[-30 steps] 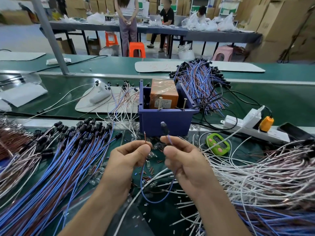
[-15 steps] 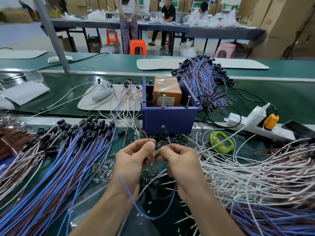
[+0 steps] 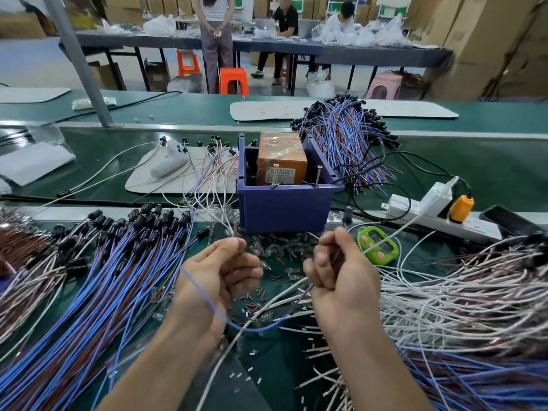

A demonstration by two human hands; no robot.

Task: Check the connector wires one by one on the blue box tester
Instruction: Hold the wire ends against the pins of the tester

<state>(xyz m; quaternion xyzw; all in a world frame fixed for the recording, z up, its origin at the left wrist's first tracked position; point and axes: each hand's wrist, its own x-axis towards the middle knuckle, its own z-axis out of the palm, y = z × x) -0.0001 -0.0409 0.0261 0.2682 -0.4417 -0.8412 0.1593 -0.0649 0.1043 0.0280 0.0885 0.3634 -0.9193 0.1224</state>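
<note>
Blue box tester (image 3: 284, 209), just one, sits mid-frame on the green surface (image 3: 444, 164). Two hands below it: left hand (image 3: 219, 277) fingers (image 3: 234, 247) pinch one end of a single blue wire (image 3: 207, 298), right hand (image 3: 341, 280) grips the other. Hands were nearly touching before, now apart.

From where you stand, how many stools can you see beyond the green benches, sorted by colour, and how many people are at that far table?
Orange stools: 2
Pink stools: 1
People: 3 (one standing, two seated)
Total: 6
</note>
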